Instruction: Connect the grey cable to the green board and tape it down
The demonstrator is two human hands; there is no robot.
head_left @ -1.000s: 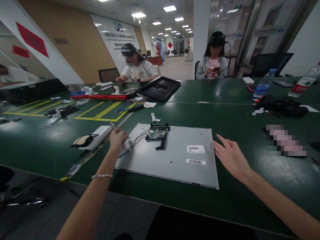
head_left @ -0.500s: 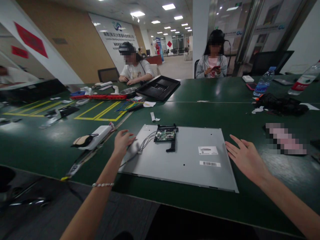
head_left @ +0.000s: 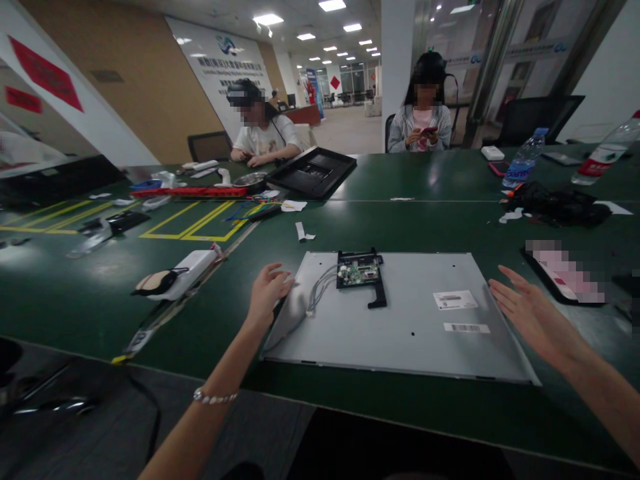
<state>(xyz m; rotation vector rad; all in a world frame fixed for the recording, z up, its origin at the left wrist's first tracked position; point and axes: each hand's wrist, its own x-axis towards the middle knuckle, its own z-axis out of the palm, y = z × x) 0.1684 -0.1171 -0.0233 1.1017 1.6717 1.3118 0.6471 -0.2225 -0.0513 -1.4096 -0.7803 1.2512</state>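
A flat silver display panel (head_left: 395, 347) lies on the green table in front of me, its metal back facing up. Fixed near its far edge is a green circuit board (head_left: 360, 273) in a black bracket, with grey cables (head_left: 320, 288) running off to the left. Two white labels (head_left: 455, 300) are stuck on the right part. My left hand (head_left: 270, 290) is at the panel's left edge, its fingers loosely bent and apart. Along the right edge, my right hand (head_left: 537, 317) has its fingers stretched out, the tips at the rim. Neither hand is wrapped round the panel.
To the left lies a white power strip (head_left: 193, 270) with a cable. Farther back rests a black monitor frame (head_left: 315, 172). Two people sit across the table. At right are a phone (head_left: 565, 273), bottles (head_left: 525, 160) and a black tangled bundle (head_left: 560, 203).
The panel has shifted to the right across the table, with both my hands moving along at its sides. The camera view has also shifted slightly.
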